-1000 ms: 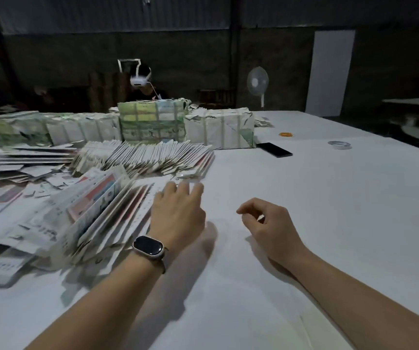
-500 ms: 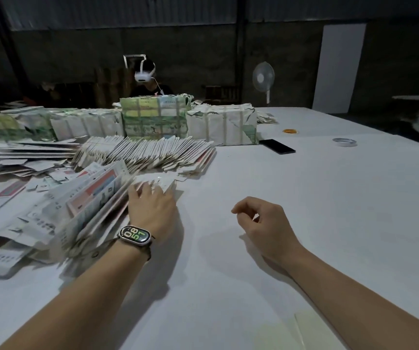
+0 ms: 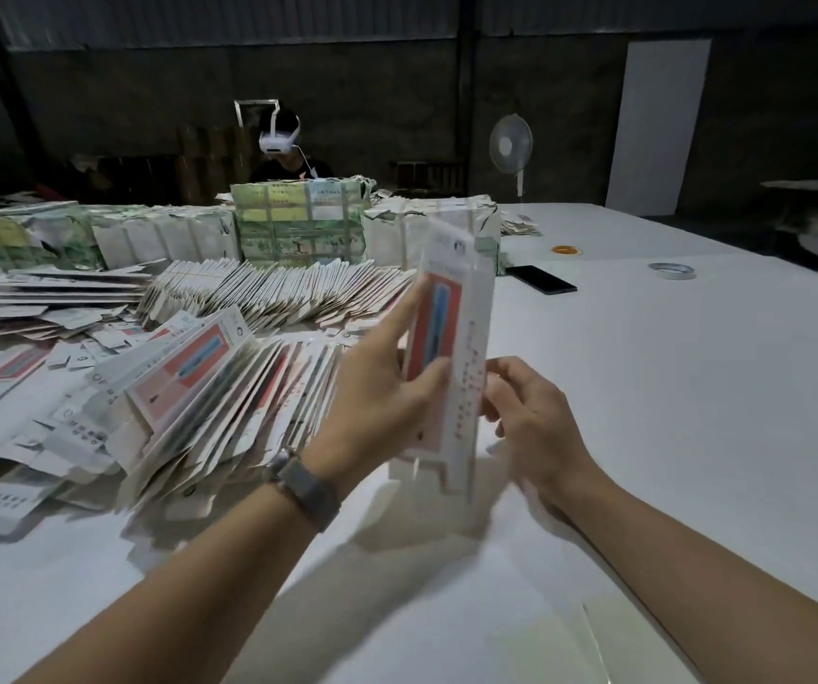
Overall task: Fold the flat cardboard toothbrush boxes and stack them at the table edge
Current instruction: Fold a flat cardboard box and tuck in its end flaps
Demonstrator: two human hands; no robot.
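A flat toothbrush box (image 3: 451, 348) is held upright above the table (image 3: 643, 387), pinched by left hand (image 3: 382, 402) and right hand (image 3: 530, 417), apparently for folding.

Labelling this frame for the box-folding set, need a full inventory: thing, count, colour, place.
held box: one, white with red and blue panel, upright between both hands, near centre
flat boxes: one fanned pile, white and red, left of the hands
far row of boxes: one leaning row, white, behind the pile
bundles: several, green and white, along the far side
phone: one, black, right of the bundles
tape rolls: two, one pale, one orange farther back
fan: one, white, by the wall
table: one, white
another person: one, behind the bundles
watch: one, dark, left wrist
left hand: grips the box
right hand: pinches its right edge
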